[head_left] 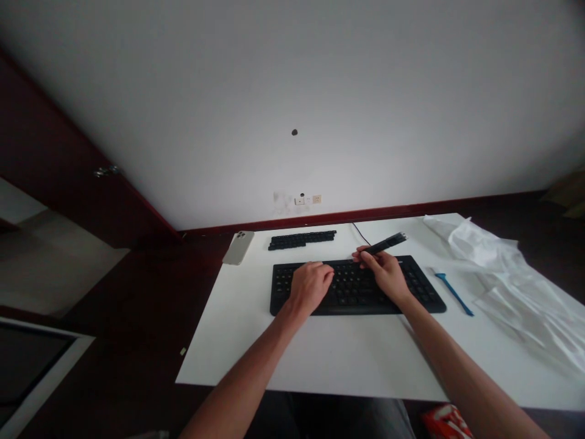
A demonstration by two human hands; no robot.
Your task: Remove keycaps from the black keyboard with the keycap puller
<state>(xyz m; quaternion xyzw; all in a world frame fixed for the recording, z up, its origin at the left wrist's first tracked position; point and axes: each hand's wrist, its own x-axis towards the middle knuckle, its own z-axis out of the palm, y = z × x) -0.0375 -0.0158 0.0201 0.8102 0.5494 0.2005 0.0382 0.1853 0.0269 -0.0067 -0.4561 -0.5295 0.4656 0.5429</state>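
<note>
A black keyboard (425, 291) lies on the white table (329, 360). My left hand (311, 286) rests on the keyboard's left half, with its fingers curled down onto the keys. My right hand (386, 271) hovers over the keyboard's upper middle and pinches a long black strip (386, 243) that points up and to the right. The strip looks like a narrow keyboard part.
A row of loose black keys (301, 239) lies behind the keyboard. A pale phone (238, 247) sits at the table's far left corner. A blue tool (452, 292) lies right of the keyboard, and crumpled clear plastic wrap (503, 268) covers the right side. A cable (360, 233) runs off the back.
</note>
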